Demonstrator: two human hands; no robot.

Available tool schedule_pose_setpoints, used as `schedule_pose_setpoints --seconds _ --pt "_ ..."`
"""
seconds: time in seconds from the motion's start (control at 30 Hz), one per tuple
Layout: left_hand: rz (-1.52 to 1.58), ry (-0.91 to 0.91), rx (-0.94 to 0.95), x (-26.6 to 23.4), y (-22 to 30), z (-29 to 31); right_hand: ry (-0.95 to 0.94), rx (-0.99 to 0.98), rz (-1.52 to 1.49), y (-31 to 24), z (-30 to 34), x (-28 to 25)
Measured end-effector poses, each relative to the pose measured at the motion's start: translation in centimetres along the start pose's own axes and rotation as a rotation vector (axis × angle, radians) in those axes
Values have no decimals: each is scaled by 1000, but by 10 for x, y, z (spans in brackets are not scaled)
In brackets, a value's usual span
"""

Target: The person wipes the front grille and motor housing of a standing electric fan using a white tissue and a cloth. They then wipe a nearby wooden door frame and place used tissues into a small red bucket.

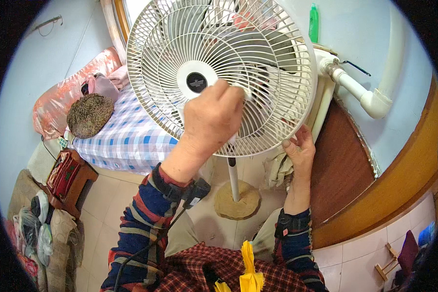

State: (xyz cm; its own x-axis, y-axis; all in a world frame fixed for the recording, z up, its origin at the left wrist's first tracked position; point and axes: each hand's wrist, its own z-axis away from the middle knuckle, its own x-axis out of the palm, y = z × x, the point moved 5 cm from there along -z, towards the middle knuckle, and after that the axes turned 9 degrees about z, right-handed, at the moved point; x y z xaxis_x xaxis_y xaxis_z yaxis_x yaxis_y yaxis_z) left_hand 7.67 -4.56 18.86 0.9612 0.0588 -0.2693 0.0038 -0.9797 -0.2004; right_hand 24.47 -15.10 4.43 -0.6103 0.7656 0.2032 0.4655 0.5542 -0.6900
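A white pedestal fan (177, 78) with a round wire guard fills the upper middle, its pole rising from a round tan-covered base (237, 200). Against the front of the guard, just right of the dark hub badge, is my left hand (211, 117), closed in a fist. Bits of a white cloth (248, 93) show at its edges; most of the cloth is hidden in the fingers. Low on the guard's right side, my right hand (301, 150) grips the rim between thumb and fingers.
A bed with a blue checked sheet (126, 131) and a leopard-print cushion (90, 116) stands left. White pipes (357, 90) and a green bottle (314, 24) are at the right wall. A wooden stool (73, 182) and bagged items (44, 243) sit lower left.
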Motion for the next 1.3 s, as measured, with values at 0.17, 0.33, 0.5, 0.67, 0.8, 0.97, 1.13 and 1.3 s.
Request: schedule_pose_setpoints --seconds 0.17,0.33,0.5,0.67,0.8,0.97,1.13,1.3 --pt "29 -108 222 3 8 -4 99 9 23 -2 -3 5" --pt "7 -24 213 -4 8 -13 99 -38 -107 -10 -6 9" --pt "94 -146 279 11 27 -7 51 -3 4 -17 -4 15" --pt "82 -135 208 2 20 -16 65 -5 19 -25 -1 13" --pt "173 -167 378 -1 41 -15 94 -7 -5 -27 0 17" --pt "-25 -40 213 -9 6 -21 107 -45 6 -24 0 10" --pt "-80 -21 -145 -59 -60 33 88 -53 19 -18 4 -1" --pt "-38 89 -224 -78 -68 62 110 -66 25 -14 8 -2"
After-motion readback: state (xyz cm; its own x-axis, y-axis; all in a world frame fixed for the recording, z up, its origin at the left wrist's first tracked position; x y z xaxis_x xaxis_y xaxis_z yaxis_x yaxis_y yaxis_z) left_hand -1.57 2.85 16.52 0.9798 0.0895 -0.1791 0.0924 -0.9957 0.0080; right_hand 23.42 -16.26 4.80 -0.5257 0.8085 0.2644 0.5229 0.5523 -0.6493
